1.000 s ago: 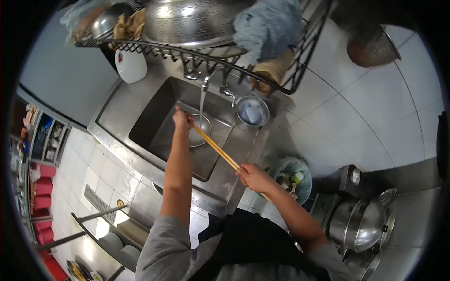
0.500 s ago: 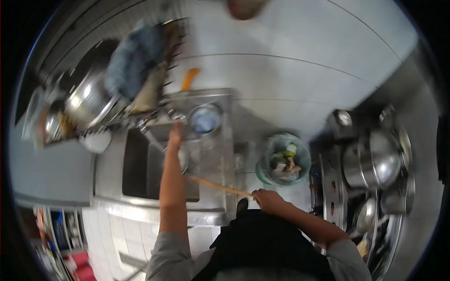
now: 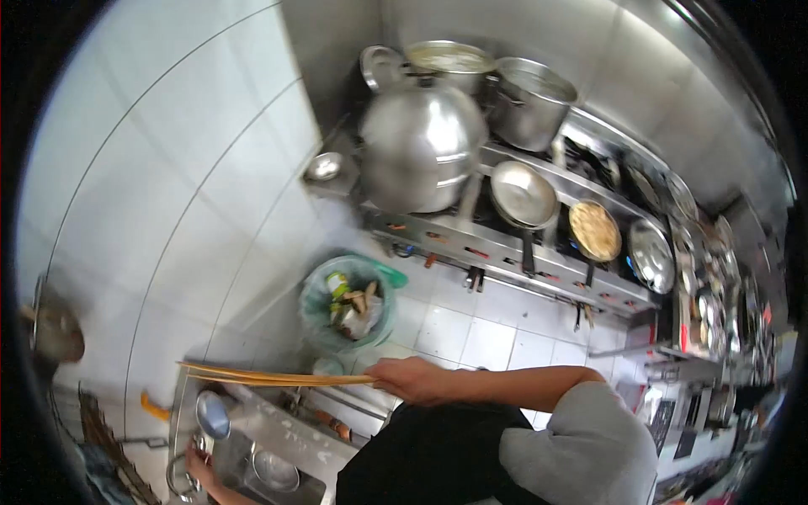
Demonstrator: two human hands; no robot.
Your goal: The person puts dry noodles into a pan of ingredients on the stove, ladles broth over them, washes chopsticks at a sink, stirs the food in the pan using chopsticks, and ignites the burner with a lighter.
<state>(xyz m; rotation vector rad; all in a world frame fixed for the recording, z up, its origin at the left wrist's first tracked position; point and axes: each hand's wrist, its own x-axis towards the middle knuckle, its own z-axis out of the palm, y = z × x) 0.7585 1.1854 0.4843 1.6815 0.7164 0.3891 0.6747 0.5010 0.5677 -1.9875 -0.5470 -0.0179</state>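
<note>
Long wooden chopsticks (image 3: 278, 380) extend leftward from my right hand (image 3: 408, 380), which is closed around their near end. Their far tips are above the corner of the sink counter. My left hand (image 3: 199, 465) is at the faucet (image 3: 174, 478) on the sink's edge, lower left; what its fingers grip is too small to make out. Close to that hand stands a small metal container (image 3: 212, 414) with something bluish in it. A round strainer or bowl (image 3: 276, 470) lies in the sink (image 3: 311, 486).
A lined bin (image 3: 313, 313) with scraps stands on the floor ahead. Behind it the stove (image 3: 505, 252) carries a large domed steamer (image 3: 421, 143), tall pots (image 3: 530, 109), an empty-looking pan (image 3: 523, 195) and a pan of pale food (image 3: 594, 231). An orange handle (image 3: 155, 407) is left.
The view has swung right toward the stove. My right hand has lifted the chopsticks away from the sink basin, and my left hand has let go of them and moved to the faucet.
</note>
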